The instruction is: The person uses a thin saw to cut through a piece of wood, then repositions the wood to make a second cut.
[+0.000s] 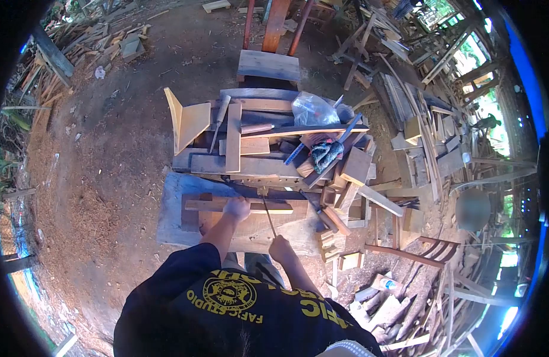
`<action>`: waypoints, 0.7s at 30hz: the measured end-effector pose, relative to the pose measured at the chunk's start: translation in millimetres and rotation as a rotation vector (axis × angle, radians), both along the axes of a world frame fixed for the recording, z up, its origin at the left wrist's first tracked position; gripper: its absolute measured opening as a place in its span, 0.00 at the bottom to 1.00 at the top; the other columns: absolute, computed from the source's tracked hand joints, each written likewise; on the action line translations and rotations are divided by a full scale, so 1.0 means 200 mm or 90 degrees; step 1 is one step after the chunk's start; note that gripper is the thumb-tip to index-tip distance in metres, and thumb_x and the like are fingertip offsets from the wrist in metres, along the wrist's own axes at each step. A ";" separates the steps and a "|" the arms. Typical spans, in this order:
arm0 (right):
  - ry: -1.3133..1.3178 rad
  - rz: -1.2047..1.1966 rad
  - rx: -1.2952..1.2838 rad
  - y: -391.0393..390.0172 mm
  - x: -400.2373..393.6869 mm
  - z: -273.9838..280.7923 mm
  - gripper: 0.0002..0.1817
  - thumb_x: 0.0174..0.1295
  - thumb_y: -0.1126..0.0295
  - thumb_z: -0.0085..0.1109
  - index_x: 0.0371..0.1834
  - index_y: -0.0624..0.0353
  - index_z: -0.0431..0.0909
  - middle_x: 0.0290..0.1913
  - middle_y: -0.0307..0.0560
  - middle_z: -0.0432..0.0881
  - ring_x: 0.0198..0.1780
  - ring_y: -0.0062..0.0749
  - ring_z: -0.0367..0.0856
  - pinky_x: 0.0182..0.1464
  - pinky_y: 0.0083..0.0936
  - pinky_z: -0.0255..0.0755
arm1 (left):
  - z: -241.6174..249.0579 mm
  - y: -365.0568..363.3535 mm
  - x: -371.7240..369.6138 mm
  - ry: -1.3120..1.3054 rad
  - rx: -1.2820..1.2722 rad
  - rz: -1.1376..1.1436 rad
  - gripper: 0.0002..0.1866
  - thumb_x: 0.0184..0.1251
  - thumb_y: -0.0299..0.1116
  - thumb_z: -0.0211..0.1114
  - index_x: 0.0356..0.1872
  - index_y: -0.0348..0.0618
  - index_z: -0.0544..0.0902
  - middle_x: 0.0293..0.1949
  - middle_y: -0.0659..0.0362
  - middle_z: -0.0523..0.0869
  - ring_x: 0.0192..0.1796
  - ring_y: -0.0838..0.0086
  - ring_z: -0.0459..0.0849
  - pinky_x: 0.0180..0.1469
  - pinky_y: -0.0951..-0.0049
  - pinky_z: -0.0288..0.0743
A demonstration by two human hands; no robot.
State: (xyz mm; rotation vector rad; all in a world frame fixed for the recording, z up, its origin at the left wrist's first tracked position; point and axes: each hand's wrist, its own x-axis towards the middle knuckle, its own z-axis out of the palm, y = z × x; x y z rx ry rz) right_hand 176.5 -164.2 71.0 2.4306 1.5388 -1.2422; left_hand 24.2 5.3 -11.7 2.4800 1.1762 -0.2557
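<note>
My left hand [236, 208] is closed over a long wooden strip [274, 207] and presses it down onto the workbench [245, 237]. Under the strip's left part lies a darker board [191, 221]. In my closed right hand [281, 250], at the bench's near side, is a long thin tool [268, 215]. It points away from me, its shaft passing close by the strip's right part. The tool's exact kind does not show. Just right of it, a dark-bladed tool with a wooden handle [336, 220] rests at the bench's edge.
Planks, a chisel [220, 122], a plastic bag [315, 110] and a rag [327, 156] cover the far part of the bench. An L-shaped wooden piece [188, 122] stands far left. Offcuts [331, 245] sit at the right edge. A chair frame [414, 253] lies right, near scrap wood.
</note>
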 end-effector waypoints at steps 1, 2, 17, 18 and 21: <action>-0.012 0.128 -0.001 -0.05 0.04 0.02 0.14 0.63 0.68 0.46 0.39 0.71 0.74 0.37 0.70 0.78 0.42 0.61 0.81 0.46 0.47 0.75 | 0.01 0.00 0.01 0.008 -0.012 0.022 0.19 0.55 0.39 0.63 0.44 0.36 0.80 0.40 0.45 0.84 0.44 0.54 0.85 0.46 0.57 0.80; -0.023 0.255 -0.004 -0.09 0.06 0.03 0.14 0.63 0.68 0.46 0.39 0.70 0.74 0.36 0.70 0.78 0.42 0.61 0.81 0.46 0.47 0.75 | 0.01 0.00 0.01 0.007 -0.012 0.023 0.19 0.55 0.39 0.63 0.44 0.36 0.80 0.40 0.45 0.84 0.44 0.54 0.85 0.46 0.57 0.80; -0.021 -0.057 0.071 0.11 -0.06 0.04 0.11 0.58 0.73 0.50 0.37 0.72 0.74 0.31 0.66 0.80 0.38 0.61 0.83 0.40 0.49 0.78 | 0.37 0.09 0.03 0.061 -0.180 0.054 0.18 0.56 0.39 0.57 0.40 0.39 0.86 0.43 0.45 0.86 0.46 0.58 0.86 0.50 0.59 0.78; -0.021 -0.058 0.071 0.11 -0.05 0.02 0.11 0.58 0.73 0.50 0.37 0.72 0.74 0.31 0.66 0.80 0.38 0.61 0.83 0.40 0.49 0.78 | 0.35 0.08 0.03 0.059 -0.168 0.048 0.18 0.56 0.39 0.57 0.39 0.39 0.86 0.42 0.45 0.86 0.46 0.57 0.86 0.50 0.59 0.78; -0.015 -0.100 0.070 0.08 -0.04 -0.07 0.11 0.61 0.72 0.48 0.39 0.72 0.70 0.32 0.69 0.79 0.37 0.61 0.83 0.39 0.50 0.78 | 0.33 0.09 0.03 0.056 -0.166 0.048 0.18 0.56 0.39 0.57 0.39 0.39 0.86 0.42 0.45 0.86 0.46 0.57 0.86 0.49 0.59 0.79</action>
